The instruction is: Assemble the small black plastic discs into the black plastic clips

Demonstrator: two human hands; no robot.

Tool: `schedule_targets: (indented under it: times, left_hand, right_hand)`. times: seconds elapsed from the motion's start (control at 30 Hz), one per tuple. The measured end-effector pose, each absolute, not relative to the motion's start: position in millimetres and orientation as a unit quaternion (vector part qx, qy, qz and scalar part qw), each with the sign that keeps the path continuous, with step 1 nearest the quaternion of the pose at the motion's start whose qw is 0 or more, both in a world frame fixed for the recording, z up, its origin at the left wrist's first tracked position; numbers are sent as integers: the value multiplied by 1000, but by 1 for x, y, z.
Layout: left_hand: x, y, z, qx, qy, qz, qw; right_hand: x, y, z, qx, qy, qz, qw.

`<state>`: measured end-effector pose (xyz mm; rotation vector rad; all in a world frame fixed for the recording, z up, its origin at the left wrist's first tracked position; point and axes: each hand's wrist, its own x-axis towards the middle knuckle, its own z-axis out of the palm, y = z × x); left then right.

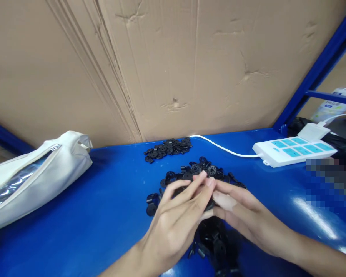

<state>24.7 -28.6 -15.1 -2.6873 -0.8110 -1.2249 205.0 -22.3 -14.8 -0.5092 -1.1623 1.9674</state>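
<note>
Black part (210, 205) sits between left hand (173, 221) and right hand (245, 213), axis hidden.

The person's left hand (173, 225) and right hand (248, 213) join in one grip around a mostly hidden black part (210, 205). Loose black parts (196, 168) surround them on the blue surface (109, 215); a smaller heap (168, 148) lies behind, between a white zippered pouch (60, 169) and a power strip (295, 148).

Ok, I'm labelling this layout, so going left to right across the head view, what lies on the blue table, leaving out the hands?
White bag, far heap of black parts, white cord, white power strip.
</note>
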Motion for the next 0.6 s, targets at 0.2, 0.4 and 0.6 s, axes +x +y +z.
schedule_targets:
  times: [0.2,0.4,0.6]
  left_hand:
    - [25,-30,-16,-857,-299,-406,109]
    - [22,-30,-21,-871,-299,-373,110]
    - [19,-31,-29,-873,-309,-363,103]
  right_hand:
    - [201,-25,-8,-195,-369,828,374]
    - [202,-27,-10,-175,-368,833,374]
    - [201,-26,-11,-178,-360,836,374]
